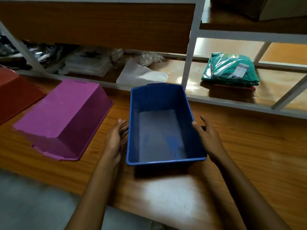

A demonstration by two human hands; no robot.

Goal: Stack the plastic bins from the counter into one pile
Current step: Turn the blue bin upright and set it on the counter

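A blue plastic bin [159, 103] stands upright and empty on the wooden counter [249, 146] in the middle of the view. My left hand [116, 140] lies flat against its left wall with straight fingers. My right hand [207, 138] is at its right wall, thumb touching the rim, fingers relaxed. To the left a purple bin [66, 117] lies upside down on the counter. A red bin [15, 93], also upside down, sits at the far left edge, partly cut off by the frame.
A white-framed shelf unit [187, 63] runs along the back of the counter. It holds a bagged green garment [230, 70], a white sheet [141, 75] and several plastic-wrapped items at the left. The counter's front edge is near my arms, with grey floor below.
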